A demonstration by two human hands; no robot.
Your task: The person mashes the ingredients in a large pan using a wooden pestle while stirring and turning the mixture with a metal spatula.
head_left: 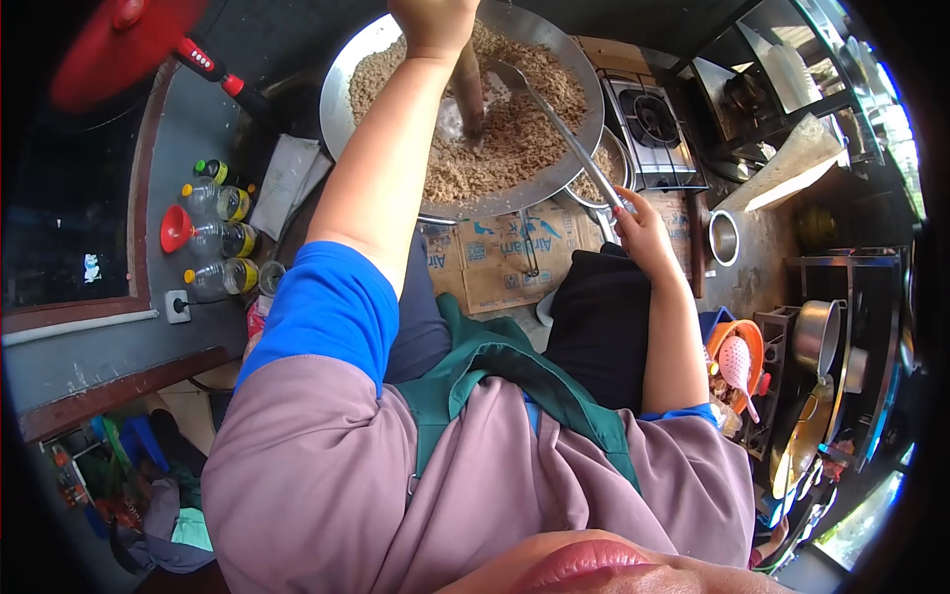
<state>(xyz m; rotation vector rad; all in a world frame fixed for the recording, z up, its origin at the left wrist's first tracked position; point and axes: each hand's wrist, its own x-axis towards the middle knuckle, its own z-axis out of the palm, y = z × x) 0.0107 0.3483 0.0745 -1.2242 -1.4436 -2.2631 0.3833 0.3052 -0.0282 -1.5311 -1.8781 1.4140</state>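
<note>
A wide metal wok (341, 114) at the top of the view holds a heap of crumbly light-brown food (539, 109). Above it, my left hand (433, 25) is closed round the upper part of a thick wooden pestle (469, 99), whose lower end stands in the food; the frame's top edge cuts off some fingers. My right hand (645, 233), to the right of the wok, grips the handle of a long metal spatula (566, 134). The spatula slants up and left over the rim, with its blade in the food near the pestle.
Right of the wok are a gas stove (651, 124), a metal pot (606, 163) partly under the rim and a metal cup (724, 238). Bottles (223, 238) and a red funnel (176, 229) stand left. Flattened cardboard (500, 259) lies before me. A red fan (119, 49) is upper left.
</note>
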